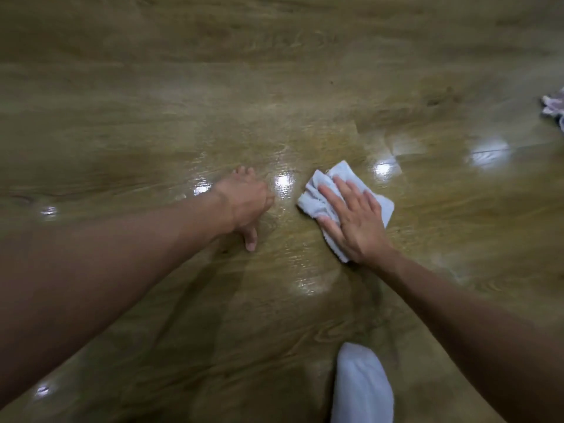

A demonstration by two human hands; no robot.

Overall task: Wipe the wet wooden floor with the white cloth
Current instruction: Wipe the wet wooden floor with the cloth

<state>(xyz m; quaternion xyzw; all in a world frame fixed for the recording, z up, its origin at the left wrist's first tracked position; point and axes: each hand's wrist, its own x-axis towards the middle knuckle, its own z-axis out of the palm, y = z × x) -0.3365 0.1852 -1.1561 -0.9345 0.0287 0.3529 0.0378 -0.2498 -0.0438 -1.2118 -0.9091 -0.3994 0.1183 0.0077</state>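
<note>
A folded white cloth [338,181] lies flat on the wooden floor [274,87] right of the middle. My right hand [354,218] presses down on it with straight, spread fingers and covers most of it. My left hand [247,203] rests on the bare floor just left of the cloth, thumb pointing back toward me, holding nothing. The boards around both hands shine with wet streaks and bright light reflections.
A second white cloth or garment [360,389] shows at the bottom edge, near me. A crumpled pale rag [554,106] lies at the far right edge. The floor stretches open ahead and to the left.
</note>
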